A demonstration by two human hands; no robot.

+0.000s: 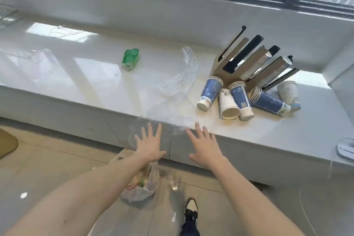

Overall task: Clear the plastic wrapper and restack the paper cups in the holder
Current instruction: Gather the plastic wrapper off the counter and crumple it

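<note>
A clear plastic wrapper (pixel 182 76) lies crumpled on the white ledge (pixel 95 86), its thin tail trailing over the front edge. To its right a metal cup holder (pixel 249 59) with several slots lies tipped over. Blue and white paper cups (pixel 235 99) lie scattered in short nested stacks in front of it, and one white cup (pixel 288 92) stands at the right. My left hand (pixel 149 145) and my right hand (pixel 205 145) hover with fingers spread just below the ledge's front edge, near the wrapper's tail. Neither hand holds anything.
A green packet (pixel 130 59) lies on the ledge left of the wrapper. A plastic bag with rubbish (pixel 141 184) sits on the tiled floor under my left arm. My shoe (pixel 190 209) is on the floor. A white device (pixel 344 148) sits at the ledge's right end.
</note>
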